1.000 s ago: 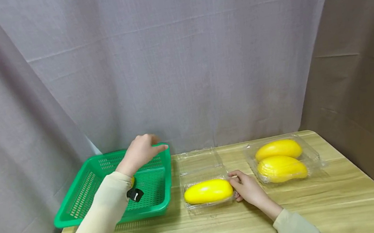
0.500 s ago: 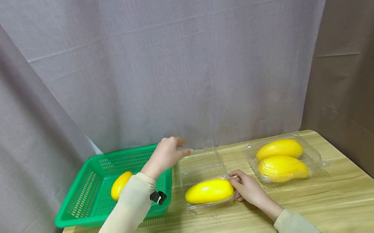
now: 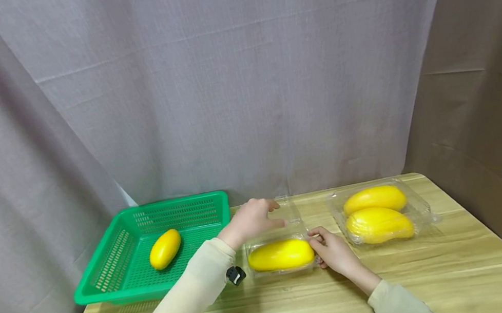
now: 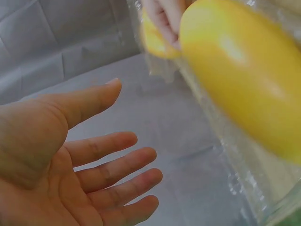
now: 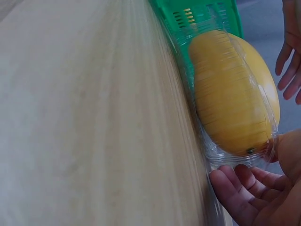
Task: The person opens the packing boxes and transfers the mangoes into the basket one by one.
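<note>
A clear plastic clamshell box (image 3: 292, 212) stands with its lid laid back on the table. In its base lies one yellow oblong fruit (image 3: 281, 255), seen large in the left wrist view too. My right hand (image 3: 334, 255) pinches the right end of the box, its thumb by the rim and fingers (image 5: 233, 186) at the end wall. Over the raised lid hovers my left hand (image 3: 251, 221), fingers spread and holding nothing; in the left wrist view its palm and separated fingers (image 4: 124, 167) face the fruit from a short distance.
A green perforated basket (image 3: 109, 296) at the left holds one yellow fruit (image 3: 165, 249). To the right, another clear box (image 3: 416, 204) contains two yellow fruits (image 3: 379, 224). A grey curtain (image 3: 243, 85) hangs behind the wooden table (image 3: 467, 261).
My left hand has moved right from the basket's right rim to above the box lid, uncovering the fruit in the basket. My right hand stays at the box end.
</note>
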Demonstrator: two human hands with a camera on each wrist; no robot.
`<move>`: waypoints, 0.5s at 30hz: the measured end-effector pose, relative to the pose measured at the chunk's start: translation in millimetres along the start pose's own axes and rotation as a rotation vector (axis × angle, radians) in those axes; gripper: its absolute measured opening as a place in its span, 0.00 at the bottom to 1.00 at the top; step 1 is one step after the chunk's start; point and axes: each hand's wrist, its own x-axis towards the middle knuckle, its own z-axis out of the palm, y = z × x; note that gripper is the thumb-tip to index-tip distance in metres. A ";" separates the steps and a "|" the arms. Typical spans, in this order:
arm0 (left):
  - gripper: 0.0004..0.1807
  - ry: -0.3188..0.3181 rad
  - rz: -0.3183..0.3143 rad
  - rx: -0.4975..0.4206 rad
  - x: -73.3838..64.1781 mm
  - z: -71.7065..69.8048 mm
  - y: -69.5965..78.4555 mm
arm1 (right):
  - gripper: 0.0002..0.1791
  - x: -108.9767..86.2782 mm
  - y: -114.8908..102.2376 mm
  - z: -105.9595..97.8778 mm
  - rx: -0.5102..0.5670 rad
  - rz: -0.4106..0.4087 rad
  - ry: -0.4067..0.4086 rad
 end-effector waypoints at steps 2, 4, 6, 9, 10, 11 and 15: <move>0.26 -0.015 0.001 0.014 1.3 7.5 2.7 | 0.16 -0.5 0.3 -0.7 0.000 0.000 -0.003; 0.26 -0.034 -0.004 0.031 1.5 14.4 5.0 | 0.16 -1.0 0.6 -1.4 -0.005 -0.002 -0.004; 0.27 -0.063 -0.018 0.034 0.8 20.4 7.0 | 0.16 -1.4 1.0 -2.2 -0.010 -0.004 -0.006; 0.31 -0.121 -0.036 0.054 -0.5 27.9 9.2 | 0.16 -2.0 1.5 -3.5 -0.013 -0.003 -0.011; 0.32 -0.141 -0.040 0.061 -0.6 30.3 9.7 | 0.16 -2.2 1.7 -4.1 -0.015 -0.004 -0.014; 0.33 -0.159 -0.042 0.071 -0.7 32.4 9.8 | 0.16 -2.7 1.6 -4.8 -0.014 -0.003 -0.017; 0.36 -0.219 -0.052 0.079 -0.6 38.4 10.3 | 0.17 -4.5 2.1 -7.3 -0.021 -0.002 -0.021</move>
